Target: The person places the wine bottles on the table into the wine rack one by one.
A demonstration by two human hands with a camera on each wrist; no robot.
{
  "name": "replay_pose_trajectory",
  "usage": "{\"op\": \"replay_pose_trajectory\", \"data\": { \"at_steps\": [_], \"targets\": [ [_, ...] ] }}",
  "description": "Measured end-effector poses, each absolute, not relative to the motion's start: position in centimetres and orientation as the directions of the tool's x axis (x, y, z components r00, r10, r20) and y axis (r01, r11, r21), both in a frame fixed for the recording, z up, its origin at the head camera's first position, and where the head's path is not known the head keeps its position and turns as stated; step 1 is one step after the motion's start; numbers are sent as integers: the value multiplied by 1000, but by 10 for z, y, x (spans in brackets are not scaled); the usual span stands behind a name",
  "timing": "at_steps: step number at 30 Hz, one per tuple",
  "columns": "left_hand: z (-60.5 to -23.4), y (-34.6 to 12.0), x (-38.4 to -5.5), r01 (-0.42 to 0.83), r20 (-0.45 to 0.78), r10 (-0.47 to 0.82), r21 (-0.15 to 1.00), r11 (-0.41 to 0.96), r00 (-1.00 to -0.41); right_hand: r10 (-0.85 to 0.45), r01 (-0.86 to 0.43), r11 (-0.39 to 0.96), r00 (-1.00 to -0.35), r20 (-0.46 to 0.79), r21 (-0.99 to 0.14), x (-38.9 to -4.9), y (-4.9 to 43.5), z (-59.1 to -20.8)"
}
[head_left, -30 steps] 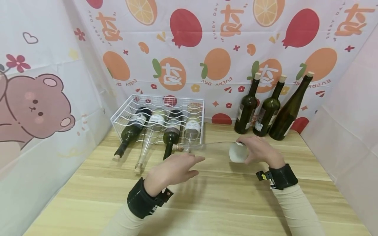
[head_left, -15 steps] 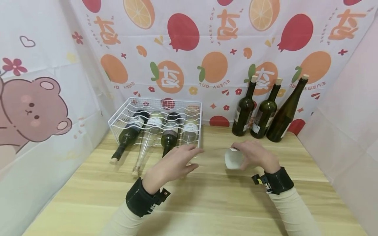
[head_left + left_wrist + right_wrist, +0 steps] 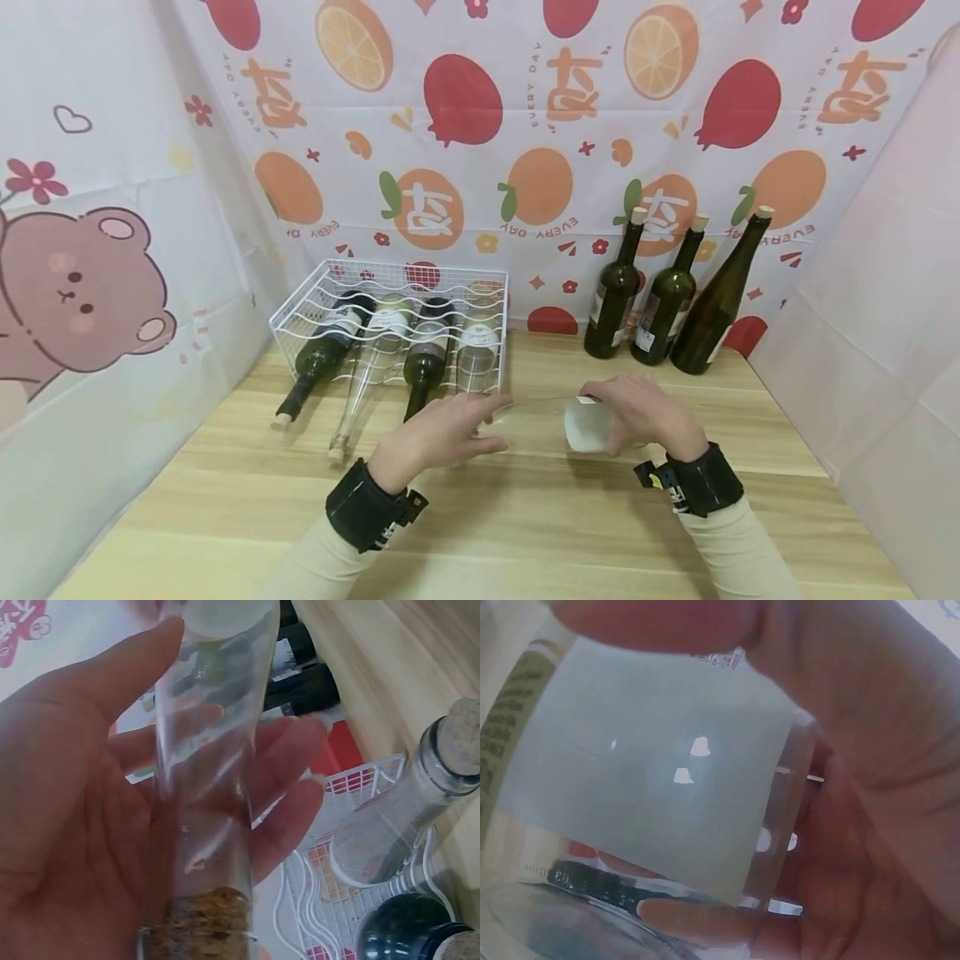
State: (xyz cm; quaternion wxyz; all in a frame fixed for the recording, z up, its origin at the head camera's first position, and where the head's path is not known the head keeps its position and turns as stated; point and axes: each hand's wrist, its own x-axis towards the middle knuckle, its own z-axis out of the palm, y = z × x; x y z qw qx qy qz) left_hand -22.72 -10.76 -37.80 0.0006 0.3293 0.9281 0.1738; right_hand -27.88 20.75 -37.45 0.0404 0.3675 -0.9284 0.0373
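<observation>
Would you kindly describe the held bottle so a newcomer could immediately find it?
From the white wire rack, look right and nearer, to the right hand. It grips a clear bottle by its pale-labelled end, held crosswise unlike the racked bottles.

Soft light is brightening the table point(image 3: 555, 533), faint shadow is lying below the left fingers point(image 3: 480, 408), and glare is spotting the bottle point(image 3: 649, 742) between the right fingers point(image 3: 705, 921).
</observation>
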Motion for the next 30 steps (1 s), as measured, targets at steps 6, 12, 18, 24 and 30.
{"op": "replay_pose_trajectory", "data": {
  "at_steps": [6, 12, 18, 24, 30],
  "targets": [
    [-384, -109, -231, 613, 76, 632, 360, 704, -771, -682, -688, 725, -725, 96, -42, -274, 205, -372],
    [-384, -109, -233, 639, 51, 668, 354, 683, -742, -677, -681, 730, -732, 71, -56, -270, 203, -371],
    [-382, -110, -236, 664, 47, 695, 345, 663, -718, -671, -666, 738, -741, -18, -109, -268, 205, -369],
    [-381, -111, -237, 669, 56, 693, 327, 668, -719, -663, -648, 742, -748, -43, -169, -270, 204, -368],
    [-380, -113, -237, 673, 77, 686, 301, 676, -724, -642, -621, 758, -764, -63, -197, -270, 203, -369]
  ]
}}
